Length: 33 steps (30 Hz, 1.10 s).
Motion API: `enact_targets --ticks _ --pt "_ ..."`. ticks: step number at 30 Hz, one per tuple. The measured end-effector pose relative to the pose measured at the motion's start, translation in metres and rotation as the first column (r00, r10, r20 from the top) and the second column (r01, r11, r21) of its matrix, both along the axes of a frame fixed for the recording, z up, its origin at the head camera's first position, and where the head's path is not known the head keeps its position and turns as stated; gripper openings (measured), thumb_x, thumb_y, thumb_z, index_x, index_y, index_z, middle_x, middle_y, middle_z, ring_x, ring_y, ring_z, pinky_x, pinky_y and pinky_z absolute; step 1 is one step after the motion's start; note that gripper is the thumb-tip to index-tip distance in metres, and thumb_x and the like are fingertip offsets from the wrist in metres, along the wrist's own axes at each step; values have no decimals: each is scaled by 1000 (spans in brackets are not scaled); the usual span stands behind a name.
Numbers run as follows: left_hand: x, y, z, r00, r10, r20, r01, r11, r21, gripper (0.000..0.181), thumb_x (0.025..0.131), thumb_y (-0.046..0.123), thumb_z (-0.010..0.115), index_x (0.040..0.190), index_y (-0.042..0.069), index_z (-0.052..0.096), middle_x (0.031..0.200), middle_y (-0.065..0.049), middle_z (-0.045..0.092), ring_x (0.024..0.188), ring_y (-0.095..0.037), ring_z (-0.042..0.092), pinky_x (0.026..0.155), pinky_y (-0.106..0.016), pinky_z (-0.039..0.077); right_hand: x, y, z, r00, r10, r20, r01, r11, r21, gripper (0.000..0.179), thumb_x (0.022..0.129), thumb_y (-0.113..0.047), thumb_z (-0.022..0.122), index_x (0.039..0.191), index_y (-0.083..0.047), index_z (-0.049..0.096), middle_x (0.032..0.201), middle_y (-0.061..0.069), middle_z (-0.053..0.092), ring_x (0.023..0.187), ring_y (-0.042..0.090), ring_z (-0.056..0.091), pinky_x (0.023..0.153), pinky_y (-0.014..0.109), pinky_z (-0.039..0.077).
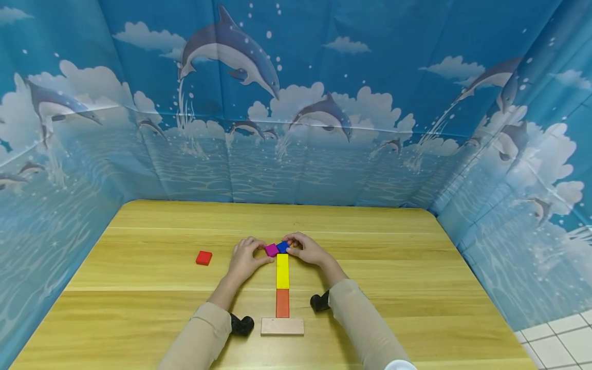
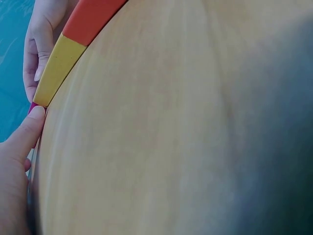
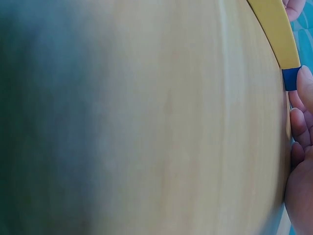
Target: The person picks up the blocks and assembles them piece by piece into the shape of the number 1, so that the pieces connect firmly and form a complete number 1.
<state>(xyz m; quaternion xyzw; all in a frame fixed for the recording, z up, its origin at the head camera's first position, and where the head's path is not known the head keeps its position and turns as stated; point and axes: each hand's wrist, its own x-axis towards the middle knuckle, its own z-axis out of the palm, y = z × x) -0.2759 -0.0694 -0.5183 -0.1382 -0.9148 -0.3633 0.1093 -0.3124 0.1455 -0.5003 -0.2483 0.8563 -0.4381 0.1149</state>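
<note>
Near the middle of the table, my left hand [image 1: 245, 258] pinches a magenta block [image 1: 271, 250] between thumb and fingers. Beside it, my right hand [image 1: 307, 250] pinches a blue block [image 1: 282, 247]. The two blocks sit side by side, tilted, at the far end of a yellow block [image 1: 282, 271]. An orange-red block [image 1: 282, 303] continues that line toward me, and a plain wooden block [image 1: 282, 327] lies crosswise at its near end. In the left wrist view the left thumb covers most of the magenta block. In the right wrist view the thumb touches the blue block [image 3: 290, 79].
A red square block [image 1: 204, 258] lies alone to the left of the left hand. The wooden table [image 1: 393, 246] runs back to a blue dolphin-print curtain [image 1: 296, 169] around three sides. Black wrist cameras [image 1: 242, 326] project below the sleeves.
</note>
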Motion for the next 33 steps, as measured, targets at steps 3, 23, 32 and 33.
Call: enact_targets --ticks 3,23,32,33 --pt "0 0 0 1000 0 -5 0 1000 -10 38 69 39 77 96 14 67 93 1 58 91 -21 49 88 -41 33 0 0 0 1000 4 -5 -4 1000 -3 29 91 -7 54 119 -2 54 101 8 53 88 18 44 82 32 38" --pt "-1 -4 -2 999 -44 -9 44 999 16 32 76 36 73 100 16 68 94 2 59 92 -20 50 86 -40 32 14 -3 22 999 39 -18 -40 998 -41 29 91 -2 52 118 9 51 101 22 52 87 26 44 80 34 38" --pt "0 -4 -2 999 -47 -10 47 999 26 32 76 36 73 100 16 68 92 2 59 90 -19 49 85 -39 32 21 -5 37 998 58 -4 -58 998 -24 30 91 0 51 119 12 48 103 28 50 89 30 45 82 38 37" --pt "0 -4 -1 999 -48 -10 49 998 29 32 76 36 73 101 16 68 92 2 59 90 -19 49 85 -39 32 20 -4 37 998 58 -3 -59 998 -27 30 91 1 51 118 12 49 103 28 50 89 31 45 82 38 37"
